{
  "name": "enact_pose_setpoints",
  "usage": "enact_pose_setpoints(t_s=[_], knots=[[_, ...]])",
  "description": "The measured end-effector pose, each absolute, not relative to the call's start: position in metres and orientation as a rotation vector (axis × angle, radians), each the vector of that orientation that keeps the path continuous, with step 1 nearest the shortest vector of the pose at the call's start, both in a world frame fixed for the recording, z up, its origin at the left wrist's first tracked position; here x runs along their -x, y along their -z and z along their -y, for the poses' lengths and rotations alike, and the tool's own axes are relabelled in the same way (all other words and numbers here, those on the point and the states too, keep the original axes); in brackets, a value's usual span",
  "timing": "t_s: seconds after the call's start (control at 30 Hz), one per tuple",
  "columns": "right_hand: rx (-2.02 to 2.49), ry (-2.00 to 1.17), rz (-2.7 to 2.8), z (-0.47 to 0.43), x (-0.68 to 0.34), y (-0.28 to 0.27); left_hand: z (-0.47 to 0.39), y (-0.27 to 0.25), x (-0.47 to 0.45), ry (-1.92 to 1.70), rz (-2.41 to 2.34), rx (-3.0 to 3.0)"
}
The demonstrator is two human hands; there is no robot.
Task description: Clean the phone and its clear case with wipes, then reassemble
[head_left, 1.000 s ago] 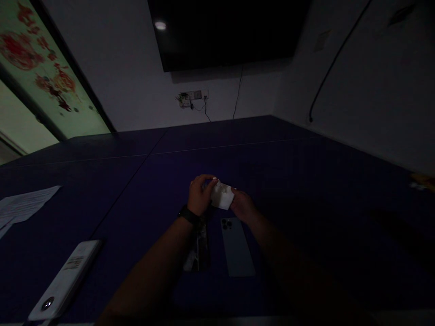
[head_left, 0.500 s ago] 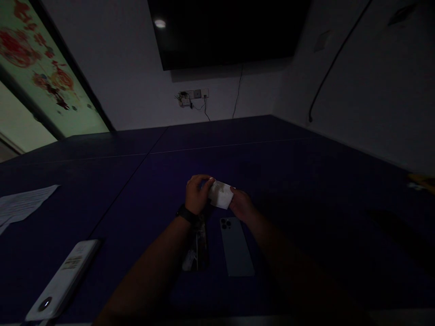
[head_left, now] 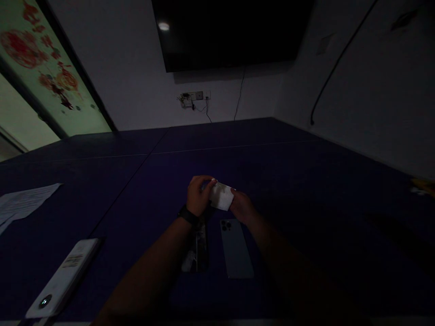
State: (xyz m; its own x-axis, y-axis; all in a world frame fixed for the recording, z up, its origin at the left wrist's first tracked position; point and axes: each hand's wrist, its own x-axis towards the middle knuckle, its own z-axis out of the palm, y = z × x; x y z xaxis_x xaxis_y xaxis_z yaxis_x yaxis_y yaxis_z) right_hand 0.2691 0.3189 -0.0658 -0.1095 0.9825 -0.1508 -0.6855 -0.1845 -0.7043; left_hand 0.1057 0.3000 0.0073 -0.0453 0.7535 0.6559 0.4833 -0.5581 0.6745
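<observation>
Both hands hold a small white, flat piece that looks like folded tissue or paper (head_left: 221, 196) above the dark blue table. My left hand (head_left: 200, 194), with a black watch (head_left: 188, 215) on the wrist, pinches its upper left corner between thumb and fingers. At its right edge my right hand (head_left: 242, 206) grips with the thumb on top. Just below the hands a grey-blue phone (head_left: 237, 250) lies camera side up. To its left is a dark phone or phone case (head_left: 200, 246) with a picture on it, partly hidden by my left forearm.
A white power bank-like device (head_left: 63, 280) with a round dark spot lies at the lower left of the table (head_left: 152, 176). Printed sheets (head_left: 25, 203) rest at the left edge. On the back wall are sockets with cables (head_left: 192, 97), below a large dark screen (head_left: 231, 34).
The hands keep their grip on the white piece almost unchanged. The whole view has shifted slightly.
</observation>
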Motion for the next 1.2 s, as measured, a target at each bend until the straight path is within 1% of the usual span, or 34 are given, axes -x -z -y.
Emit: enact_pose_setpoints(t_s=[0.37,0.6,0.9,1.2], knots=[[0.728,-1.648,0.553,-0.320,-0.270,0.066,-0.296,-0.010,-0.104,-1.650,-1.315,-2.048],[0.749,-1.662,0.538,-0.322,-0.271,0.067,-0.297,-0.012,-0.102,-1.542,-1.326,-2.084],[0.756,-1.644,0.507,-0.324,-0.270,0.071,-0.303,-0.053,-0.054,-1.846,-1.401,-2.052],[0.764,-1.630,0.492,-0.327,-0.271,0.075,-0.313,-0.036,-0.054,-1.643,-1.499,-2.023]])
